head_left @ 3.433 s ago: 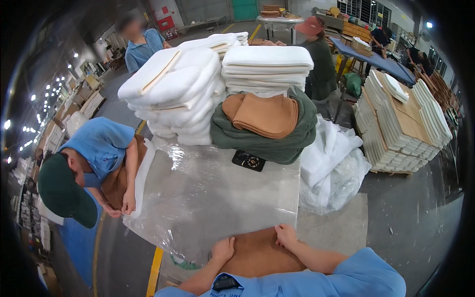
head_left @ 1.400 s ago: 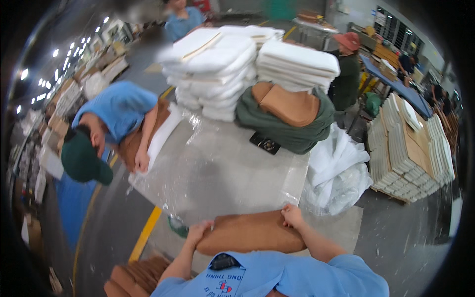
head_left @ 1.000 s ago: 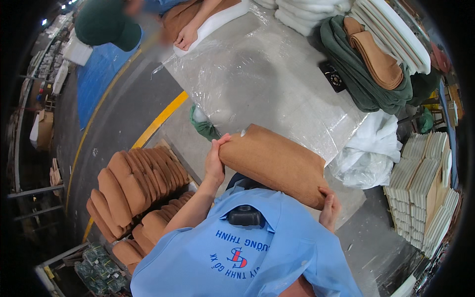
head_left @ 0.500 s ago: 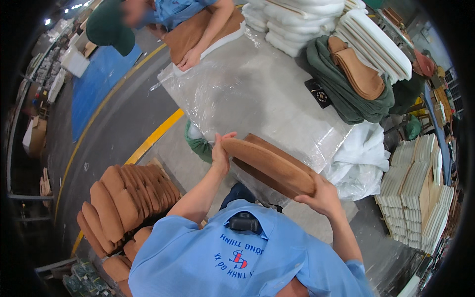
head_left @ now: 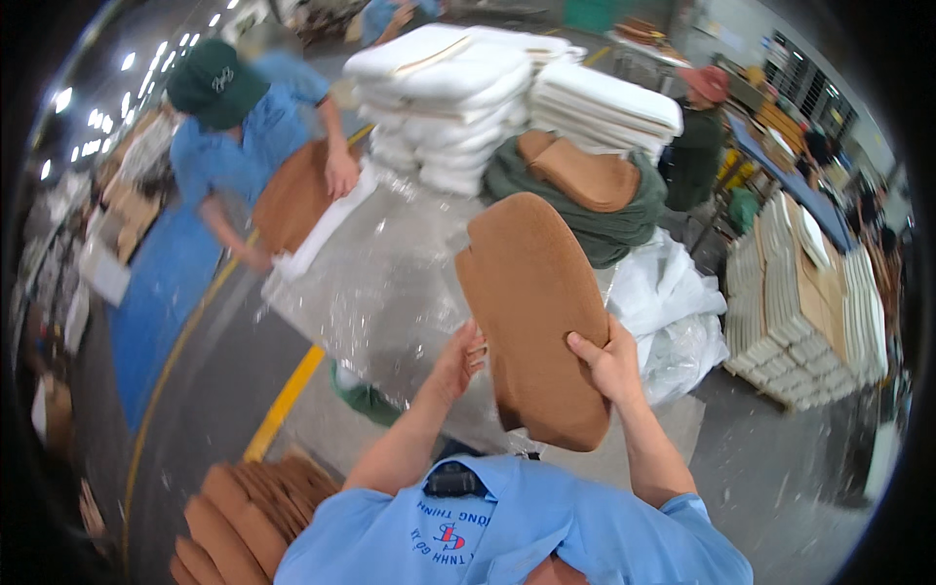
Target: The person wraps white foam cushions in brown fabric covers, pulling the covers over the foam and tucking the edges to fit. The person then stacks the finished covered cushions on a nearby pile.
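A long brown cushion cover (head_left: 536, 312) with rounded ends stands tilted in front of me, its broad face toward me. My right hand (head_left: 609, 363) grips its right edge, thumb on the face and the fingers hidden behind. Beside the left edge, my left hand (head_left: 461, 359) has its fingers apart and slightly bent; whether the fingertips touch the cover is hard to tell. A second brown layer shows along the cover's left side. Beneath lies a table (head_left: 380, 283) covered with clear plastic sheet.
Across the table a person (head_left: 244, 117) in a green cap handles another brown piece (head_left: 292, 200) over white padding. White pads (head_left: 439, 88) are stacked at the back, near green fabric (head_left: 585, 229). Brown cushions (head_left: 244, 517) stand at lower left; pale boards (head_left: 799, 312) are piled right.
The brown cover has turned from edge-on to face me and now points up. My left hand has come off its end; my right hand still grips it. The view has tilted up.
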Demonstrator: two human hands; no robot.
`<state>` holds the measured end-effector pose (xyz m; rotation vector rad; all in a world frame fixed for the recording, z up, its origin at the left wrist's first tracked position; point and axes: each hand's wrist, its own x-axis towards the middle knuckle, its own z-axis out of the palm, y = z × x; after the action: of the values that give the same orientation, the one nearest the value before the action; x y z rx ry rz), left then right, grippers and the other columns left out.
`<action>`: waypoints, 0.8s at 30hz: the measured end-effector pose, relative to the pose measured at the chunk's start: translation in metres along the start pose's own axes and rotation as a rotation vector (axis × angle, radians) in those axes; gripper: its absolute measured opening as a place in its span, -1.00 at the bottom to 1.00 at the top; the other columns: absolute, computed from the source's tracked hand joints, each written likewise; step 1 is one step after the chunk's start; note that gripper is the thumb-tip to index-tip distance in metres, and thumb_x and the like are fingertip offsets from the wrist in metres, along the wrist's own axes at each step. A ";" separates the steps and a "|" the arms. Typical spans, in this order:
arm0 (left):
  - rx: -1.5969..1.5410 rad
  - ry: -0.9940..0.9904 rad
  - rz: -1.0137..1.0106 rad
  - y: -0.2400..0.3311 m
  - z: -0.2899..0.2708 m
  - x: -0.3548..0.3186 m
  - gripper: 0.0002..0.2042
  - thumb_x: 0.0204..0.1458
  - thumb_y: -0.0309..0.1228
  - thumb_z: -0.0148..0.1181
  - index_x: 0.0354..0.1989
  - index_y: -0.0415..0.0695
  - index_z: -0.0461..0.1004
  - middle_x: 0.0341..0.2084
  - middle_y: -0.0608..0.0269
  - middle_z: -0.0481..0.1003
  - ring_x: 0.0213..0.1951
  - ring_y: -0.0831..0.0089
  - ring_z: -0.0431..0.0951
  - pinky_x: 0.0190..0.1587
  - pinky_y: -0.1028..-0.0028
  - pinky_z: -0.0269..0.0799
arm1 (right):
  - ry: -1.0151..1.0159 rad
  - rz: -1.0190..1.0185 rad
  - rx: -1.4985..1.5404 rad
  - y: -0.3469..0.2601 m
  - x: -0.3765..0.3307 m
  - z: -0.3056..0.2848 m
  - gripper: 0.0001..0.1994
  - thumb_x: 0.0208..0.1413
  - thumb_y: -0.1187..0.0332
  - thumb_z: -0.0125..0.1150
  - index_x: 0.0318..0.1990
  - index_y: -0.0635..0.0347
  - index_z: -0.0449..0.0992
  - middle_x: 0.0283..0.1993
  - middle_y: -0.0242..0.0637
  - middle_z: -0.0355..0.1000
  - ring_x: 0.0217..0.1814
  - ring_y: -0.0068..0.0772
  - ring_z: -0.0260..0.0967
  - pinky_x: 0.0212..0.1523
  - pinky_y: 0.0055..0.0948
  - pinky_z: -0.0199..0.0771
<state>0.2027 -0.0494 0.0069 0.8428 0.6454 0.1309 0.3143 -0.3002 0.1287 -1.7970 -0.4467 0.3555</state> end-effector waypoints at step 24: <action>0.628 -0.409 -0.599 -0.033 0.016 0.029 -0.55 0.38 -0.07 0.04 0.11 -0.24 0.56 -0.11 -0.01 0.66 -0.09 0.06 0.66 -0.03 0.14 0.56 | 0.180 0.501 1.101 0.121 -0.083 0.044 -0.75 0.35 0.21 0.30 0.09 0.03 0.54 -0.07 -0.47 0.60 -0.13 -0.56 0.53 -0.17 -0.43 0.52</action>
<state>0.2306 -0.0718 -0.0235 1.1932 0.5267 -0.8058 0.2349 -0.3308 0.0017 -0.8095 0.3214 0.6236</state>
